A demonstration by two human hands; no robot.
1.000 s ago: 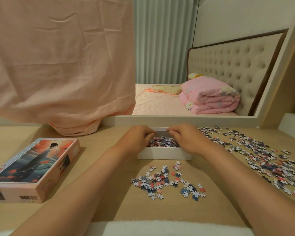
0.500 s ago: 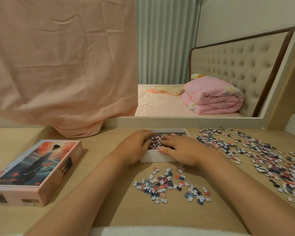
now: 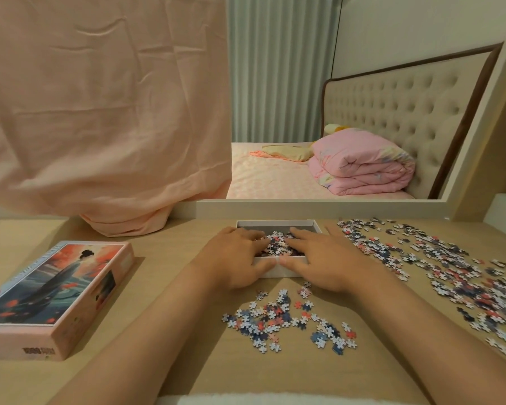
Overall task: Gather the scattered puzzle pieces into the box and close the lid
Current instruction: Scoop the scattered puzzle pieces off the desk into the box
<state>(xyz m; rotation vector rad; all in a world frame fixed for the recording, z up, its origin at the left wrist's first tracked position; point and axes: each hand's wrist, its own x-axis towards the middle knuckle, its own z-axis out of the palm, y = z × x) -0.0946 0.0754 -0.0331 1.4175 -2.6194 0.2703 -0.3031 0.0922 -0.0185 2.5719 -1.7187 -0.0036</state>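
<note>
A white box bottom [image 3: 275,222] sits at the middle back of the wooden desk, with puzzle pieces [image 3: 276,242] inside it. My left hand [image 3: 237,258] and my right hand [image 3: 324,261] lie palm down over its near edge, fingers spread on the pieces and thumbs against the front wall. A small heap of loose pieces [image 3: 287,320] lies in front of the box between my forearms. A wide spread of pieces [image 3: 450,264] covers the desk on the right. The illustrated pink lid [image 3: 56,293] rests at the left.
A hanging pink cloth [image 3: 100,112] drapes onto the desk's back left. A mirror frame [image 3: 304,204] runs along the back, reflecting a bed. A white towel edge [image 3: 275,400] lies at the near desk edge.
Both hands have drawn back from the box's far side to its near edge and flattened onto the pieces, fingers now spread. The view has shifted slightly.
</note>
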